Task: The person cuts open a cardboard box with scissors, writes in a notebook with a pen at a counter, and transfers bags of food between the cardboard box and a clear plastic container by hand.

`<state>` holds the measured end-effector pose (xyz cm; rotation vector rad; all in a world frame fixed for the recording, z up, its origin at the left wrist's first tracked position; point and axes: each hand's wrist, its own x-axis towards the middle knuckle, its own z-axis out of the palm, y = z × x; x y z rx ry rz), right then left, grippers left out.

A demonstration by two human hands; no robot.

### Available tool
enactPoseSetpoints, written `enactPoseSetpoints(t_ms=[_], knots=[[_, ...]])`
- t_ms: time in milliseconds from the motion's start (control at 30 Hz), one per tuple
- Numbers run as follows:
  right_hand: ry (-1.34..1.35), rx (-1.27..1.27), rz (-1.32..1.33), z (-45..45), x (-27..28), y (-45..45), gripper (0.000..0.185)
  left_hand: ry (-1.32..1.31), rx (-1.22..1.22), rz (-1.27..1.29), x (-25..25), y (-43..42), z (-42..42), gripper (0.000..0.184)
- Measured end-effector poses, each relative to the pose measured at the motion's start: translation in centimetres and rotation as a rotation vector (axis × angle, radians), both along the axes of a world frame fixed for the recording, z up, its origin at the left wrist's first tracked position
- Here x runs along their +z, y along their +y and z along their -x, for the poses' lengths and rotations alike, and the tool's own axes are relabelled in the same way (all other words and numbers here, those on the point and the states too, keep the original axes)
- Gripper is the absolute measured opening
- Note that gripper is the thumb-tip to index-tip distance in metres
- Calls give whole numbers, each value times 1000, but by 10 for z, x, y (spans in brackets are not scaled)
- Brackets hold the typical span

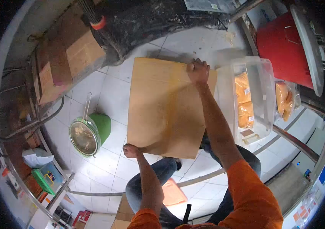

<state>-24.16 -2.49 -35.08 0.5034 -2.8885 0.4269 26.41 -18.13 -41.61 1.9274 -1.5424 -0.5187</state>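
Observation:
A large flat piece of brown cardboard [158, 107] with a strip of tape down it is held out in front of my knees, above the tiled floor. At its near left corner my left hand [132, 150] is closed round the edge. My right hand [198, 71] grips the far edge near the right corner, its fingers curled. Just right of the cardboard stands a clear plastic bin [263, 76] holding orange packets [243, 89] with white labels.
A green bucket [103, 128] with a sieve [83, 138] on top stands at left. Cardboard boxes [55, 72] lie at upper left. A red container [284, 49] with a pale lid and a bag of orange contents [284, 100] are at right. An orange lid-like object [174, 192] lies below.

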Motion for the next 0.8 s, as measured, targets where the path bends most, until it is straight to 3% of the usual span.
enactPoseSetpoints(t_ms=[33, 100, 133, 200, 300, 333, 400, 433, 500, 533, 567, 600, 633, 667, 700, 733, 767, 800], knots=[[7, 46, 48, -3, -2, 8, 24, 58, 93, -45, 11, 1, 7, 44], [-6, 115, 134, -19, 3, 33, 23, -376, -123, 39, 22, -2, 0, 44], [141, 99, 23, -24, -17, 46, 22, -324, -120, -4, 24, -5, -2, 43], [15, 87, 14, -32, 1, 61, 23, -172, -164, -164, 34, -9, 4, 40], [-238, 15, -133, -47, 22, 81, 26, -478, -415, -364, 55, -27, 0, 36], [-329, -18, -204, -53, 29, 90, 27, -485, -682, -247, 34, -39, -36, 27], [-416, 20, -162, -70, 49, 125, 40, -329, -755, -123, 88, -27, -14, 28], [-603, 1, -193, -85, 53, 153, 42, -232, -805, -68, 127, -16, 4, 32], [-971, -46, -292, -114, 65, 209, 47, -256, -1042, -352, 214, -2, 4, 46], [-838, -1, -258, -167, 111, 219, 44, -350, -1175, -317, 237, 2, -14, 46], [-945, 147, -260, -203, 84, 266, 45, -382, -1239, -392, 265, 8, -31, 47], [-704, -186, -87, -229, 237, 248, 40, -323, -1239, -543, 298, 12, -47, 47], [-851, -348, 124, -256, 299, 271, 35, -338, -1237, -590, 325, 13, -63, 42], [-785, -313, 100, -295, 304, 307, 31, -306, -1260, -658, 360, 14, -75, 36], [-591, -78, 117, -350, 287, 357, 28, -90, -1211, -788, 341, -1, -115, 31], [-593, -138, 123, -394, 310, 390, 27, -242, -1695, -277, 374, -7, -124, 28], [-594, -198, 132, -438, 333, 422, 26, 32, -1227, -815, 398, 0, -129, 22], [-595, -257, 141, -482, 357, 454, 26, -24, -1232, -861, 424, -9, -134, 24]])
